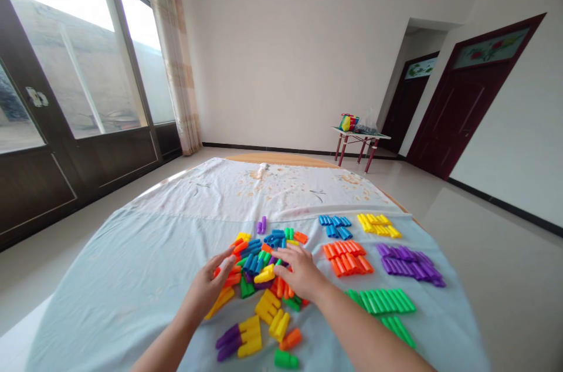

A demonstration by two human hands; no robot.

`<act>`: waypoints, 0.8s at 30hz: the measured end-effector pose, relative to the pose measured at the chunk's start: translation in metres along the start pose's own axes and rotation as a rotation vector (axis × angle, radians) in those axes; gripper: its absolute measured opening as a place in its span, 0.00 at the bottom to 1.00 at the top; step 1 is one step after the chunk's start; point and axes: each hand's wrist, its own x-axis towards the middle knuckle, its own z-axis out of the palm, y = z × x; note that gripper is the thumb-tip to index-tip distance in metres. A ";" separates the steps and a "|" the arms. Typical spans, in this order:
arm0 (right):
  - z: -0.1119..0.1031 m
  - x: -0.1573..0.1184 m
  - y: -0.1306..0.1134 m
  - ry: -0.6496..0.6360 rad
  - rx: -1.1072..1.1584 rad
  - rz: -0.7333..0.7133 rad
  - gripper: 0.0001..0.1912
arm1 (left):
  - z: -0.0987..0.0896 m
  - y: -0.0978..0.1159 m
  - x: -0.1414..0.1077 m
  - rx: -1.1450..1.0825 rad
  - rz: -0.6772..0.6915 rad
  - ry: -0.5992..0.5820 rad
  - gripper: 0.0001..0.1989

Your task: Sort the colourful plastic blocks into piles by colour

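A mixed heap of short plastic tube pieces [250, 263] in blue, orange, yellow, green and purple lies between my hands on the tablecloth. My left hand [209, 281] rests at the heap's left side, fingers stretched out and touching orange pieces [232, 280]. Over the heap's right side lies my right hand [301, 271], fingers spread and thumb apart, close to a yellow piece [265, 274]. Neither hand visibly grips anything. Nearer to me are joined yellow pieces [250, 337], purple pieces [229, 342], an orange piece [291, 339] and a green piece [285, 359].
On the right lie sorted groups: blue pieces [335, 226], yellow pieces [379, 225], orange pieces [347, 258], purple pieces [411, 264] and green pieces [387, 301], partly behind my right forearm. A cloth [132, 278] covers the round table. Farther back stands a small table [373, 137] with bags.
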 end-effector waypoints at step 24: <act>-0.004 -0.074 0.004 0.389 0.239 0.102 0.15 | -0.007 -0.034 -0.009 0.210 -0.122 0.307 0.22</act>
